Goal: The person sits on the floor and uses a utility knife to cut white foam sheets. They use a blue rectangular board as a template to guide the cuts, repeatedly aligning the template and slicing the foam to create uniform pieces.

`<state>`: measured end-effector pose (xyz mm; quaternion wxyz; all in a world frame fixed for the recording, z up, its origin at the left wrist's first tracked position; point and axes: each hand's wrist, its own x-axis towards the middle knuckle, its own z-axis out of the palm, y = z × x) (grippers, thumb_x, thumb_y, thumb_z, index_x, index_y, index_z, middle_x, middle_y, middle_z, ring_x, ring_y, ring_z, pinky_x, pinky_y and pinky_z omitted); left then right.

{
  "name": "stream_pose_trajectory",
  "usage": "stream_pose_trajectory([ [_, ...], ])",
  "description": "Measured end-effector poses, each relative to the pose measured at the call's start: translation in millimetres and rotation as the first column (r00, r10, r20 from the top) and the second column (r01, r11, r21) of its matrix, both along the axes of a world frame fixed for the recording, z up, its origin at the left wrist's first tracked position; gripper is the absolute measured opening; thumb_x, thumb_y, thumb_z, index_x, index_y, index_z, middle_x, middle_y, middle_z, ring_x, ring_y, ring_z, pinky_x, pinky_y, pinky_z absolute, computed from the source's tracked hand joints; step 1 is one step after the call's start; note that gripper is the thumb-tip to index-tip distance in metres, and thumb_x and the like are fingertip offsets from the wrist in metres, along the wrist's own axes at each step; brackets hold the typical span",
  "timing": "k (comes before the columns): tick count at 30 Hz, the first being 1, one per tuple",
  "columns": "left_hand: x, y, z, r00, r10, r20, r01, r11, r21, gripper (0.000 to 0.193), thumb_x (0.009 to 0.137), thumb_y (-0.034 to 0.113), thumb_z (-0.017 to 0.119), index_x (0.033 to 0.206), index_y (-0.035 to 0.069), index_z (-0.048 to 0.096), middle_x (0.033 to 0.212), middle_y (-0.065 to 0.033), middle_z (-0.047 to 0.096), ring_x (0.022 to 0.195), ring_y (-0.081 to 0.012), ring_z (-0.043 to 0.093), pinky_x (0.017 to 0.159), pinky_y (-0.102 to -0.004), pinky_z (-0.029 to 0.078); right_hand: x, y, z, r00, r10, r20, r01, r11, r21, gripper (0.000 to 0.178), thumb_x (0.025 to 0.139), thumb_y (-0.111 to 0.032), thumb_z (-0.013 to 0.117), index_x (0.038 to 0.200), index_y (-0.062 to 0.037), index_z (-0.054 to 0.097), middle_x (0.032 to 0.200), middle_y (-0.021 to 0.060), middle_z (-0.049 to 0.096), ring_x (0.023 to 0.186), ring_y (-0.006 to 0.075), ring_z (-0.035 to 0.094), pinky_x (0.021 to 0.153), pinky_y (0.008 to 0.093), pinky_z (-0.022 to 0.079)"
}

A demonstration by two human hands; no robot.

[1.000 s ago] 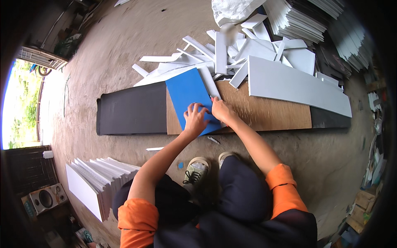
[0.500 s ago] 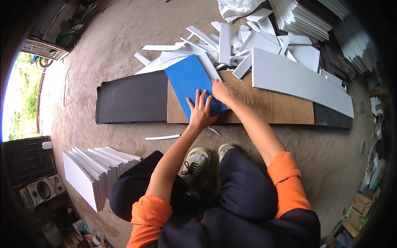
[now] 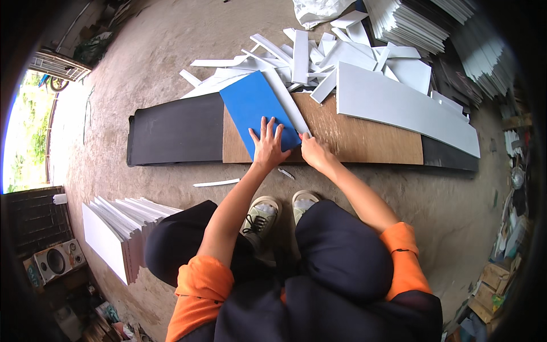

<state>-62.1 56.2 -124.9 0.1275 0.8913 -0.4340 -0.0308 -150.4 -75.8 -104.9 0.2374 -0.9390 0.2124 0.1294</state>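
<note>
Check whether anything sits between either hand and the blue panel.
Left hand: nothing visible; it lies spread on the blue panel. Right hand: only the small red item it grips, mostly hidden, at the panel's lower right. A white strip runs along that edge.

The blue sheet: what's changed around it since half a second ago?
The right hand moved toward the person along the right edge of the blue sheet. The left hand stayed spread on it, and the sheet stayed on the brown board.

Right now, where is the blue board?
In the head view, the blue board lies left of centre, over the left end of the brown board, under the left hand, beside a white strip.
</note>
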Motion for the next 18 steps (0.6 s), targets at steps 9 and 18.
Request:
stream_pose_trajectory([
  [9, -2, -1, 2, 0.999, -0.003, 0.036, 0.001, 0.998, 0.06, 0.077, 0.059, 0.04, 0.072, 0.122, 0.009, 0.038, 0.133, -0.0144, 0.027, 0.129, -0.0347, 0.015, 0.089, -0.0689, 0.021, -49, 15, -2, 1.0, 0.021, 0.022, -0.019, 0.994, -0.104, 0.017, 0.088, -0.013, 0.034, 0.091, 0.0002, 0.045, 0.072, 0.0227, 0.061, 0.072, 0.0343, 0.063, 0.061, 0.044, 0.051],
  [18, 6, -10, 22, 0.999, 0.003, -0.043, 0.0, 0.998, 0.064, 0.072, 0.059, 0.046, 0.072, 0.116, 0.012, 0.043, 0.124, -0.0085, 0.039, 0.121, -0.0313, 0.033, 0.088, -0.061, 0.03, -48, -14, 0, 0.995, 0.092, -0.024, -0.093, 0.995, -0.044, 0.021, 0.086, -0.016, 0.038, 0.095, 0.0023, 0.045, 0.074, 0.0244, 0.06, 0.072, 0.0394, 0.061, 0.062, 0.0485, 0.048],
])
